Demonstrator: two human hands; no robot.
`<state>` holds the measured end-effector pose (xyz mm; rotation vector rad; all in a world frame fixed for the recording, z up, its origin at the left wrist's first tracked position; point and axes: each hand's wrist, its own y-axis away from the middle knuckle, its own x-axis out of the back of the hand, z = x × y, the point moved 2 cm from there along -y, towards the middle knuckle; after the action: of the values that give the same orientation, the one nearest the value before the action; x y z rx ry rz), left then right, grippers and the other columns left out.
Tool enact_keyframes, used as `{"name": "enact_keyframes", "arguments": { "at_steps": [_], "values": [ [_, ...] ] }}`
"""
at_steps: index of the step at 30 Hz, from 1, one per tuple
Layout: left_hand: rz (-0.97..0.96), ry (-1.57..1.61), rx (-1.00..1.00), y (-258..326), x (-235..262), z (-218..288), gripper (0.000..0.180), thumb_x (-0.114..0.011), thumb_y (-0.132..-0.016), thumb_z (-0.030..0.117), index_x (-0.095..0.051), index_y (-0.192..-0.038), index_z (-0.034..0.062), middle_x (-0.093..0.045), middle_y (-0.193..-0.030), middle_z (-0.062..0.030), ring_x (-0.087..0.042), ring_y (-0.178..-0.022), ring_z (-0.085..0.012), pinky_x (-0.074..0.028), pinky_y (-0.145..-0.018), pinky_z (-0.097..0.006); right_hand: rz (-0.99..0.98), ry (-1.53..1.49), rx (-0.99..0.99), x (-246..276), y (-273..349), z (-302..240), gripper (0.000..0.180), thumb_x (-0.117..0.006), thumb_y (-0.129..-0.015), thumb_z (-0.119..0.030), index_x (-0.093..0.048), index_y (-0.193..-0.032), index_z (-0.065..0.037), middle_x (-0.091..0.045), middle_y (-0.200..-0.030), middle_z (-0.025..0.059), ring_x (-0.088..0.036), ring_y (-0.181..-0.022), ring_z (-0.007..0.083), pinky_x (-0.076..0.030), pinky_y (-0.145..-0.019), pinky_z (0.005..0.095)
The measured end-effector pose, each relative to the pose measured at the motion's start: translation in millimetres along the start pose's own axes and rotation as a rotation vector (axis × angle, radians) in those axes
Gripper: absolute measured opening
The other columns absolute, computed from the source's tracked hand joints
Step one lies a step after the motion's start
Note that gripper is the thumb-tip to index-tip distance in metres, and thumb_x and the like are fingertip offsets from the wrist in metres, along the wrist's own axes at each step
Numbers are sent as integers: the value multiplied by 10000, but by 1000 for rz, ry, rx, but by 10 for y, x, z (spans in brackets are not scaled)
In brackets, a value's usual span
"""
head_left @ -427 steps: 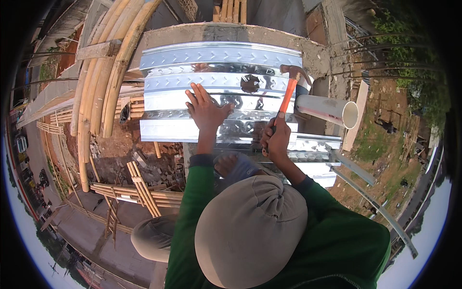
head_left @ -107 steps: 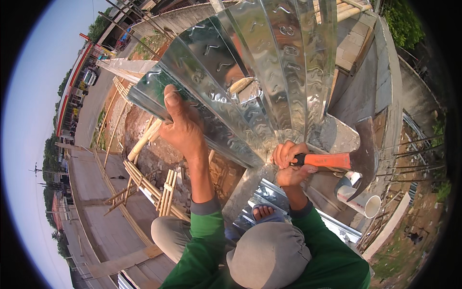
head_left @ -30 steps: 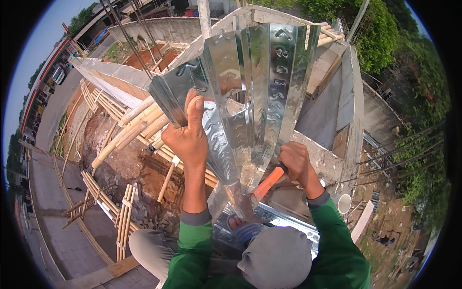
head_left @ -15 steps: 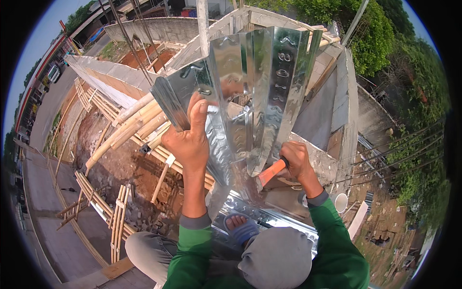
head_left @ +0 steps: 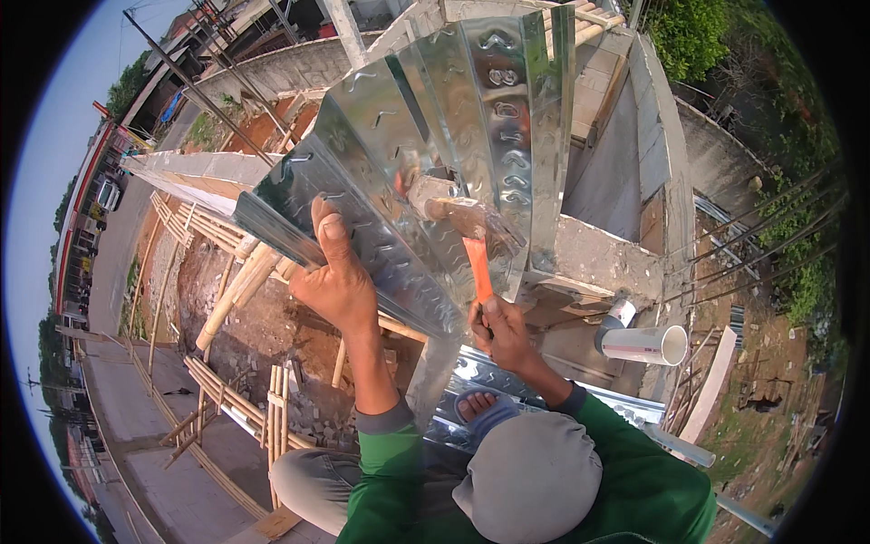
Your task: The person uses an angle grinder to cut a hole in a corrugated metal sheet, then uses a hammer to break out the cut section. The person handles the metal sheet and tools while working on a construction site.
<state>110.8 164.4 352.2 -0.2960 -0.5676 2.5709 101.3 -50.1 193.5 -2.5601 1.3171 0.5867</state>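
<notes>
A shiny corrugated metal decking sheet (head_left: 381,136) stands tilted up in front of me, its ribs fanning out toward the top. My left hand (head_left: 340,281) grips its left edge, the thumb lying on the near face and the other fingers mostly hidden. In my right hand (head_left: 504,328) is a hammer (head_left: 478,263) with an orange and black handle, closed fingers wrapped round the grip. The hammer's head is raised in front of the sheet's lower middle, partly blurred; whether it touches the metal I cannot tell.
My sandalled foot (head_left: 485,410) rests on more metal decking (head_left: 480,367). Bamboo scaffolding (head_left: 240,295) stands at the left above rubble. Concrete walls (head_left: 654,154) rise at the right, beside a white pipe (head_left: 643,344). Thin rods (head_left: 770,231) project at far right.
The hammer has come up and left, its head now showing against the sheet. My left hand and the sheet's edge have shifted left, and the whole view has tilted.
</notes>
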Motion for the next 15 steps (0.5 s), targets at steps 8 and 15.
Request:
{"name": "enact_keyframes", "arguments": {
  "at_steps": [8, 15],
  "values": [
    [74, 72, -38, 54, 41, -14, 584, -650, -1124, 435, -683, -1405, -76, -709, -975, -2, -545, -698, -24, -382, -559, -214, 52, -94, 358, -170, -254, 13, 592, -418, -1164, -582, -532, -928, -51, -462, -630, 20, -449, -535, 91, -384, -485, 307],
    [33, 53, 39, -25, 27, -34, 530, -690, -1113, 360, -693, -1357, -110, -670, -974, 8, -493, -681, -10, -342, -524, -183, 120, 96, 103, -73, -208, -149, 635, -396, -1180, -551, -516, -792, -62, -509, -675, -5, -434, -580, 97, -372, -553, 308]
  ]
}}
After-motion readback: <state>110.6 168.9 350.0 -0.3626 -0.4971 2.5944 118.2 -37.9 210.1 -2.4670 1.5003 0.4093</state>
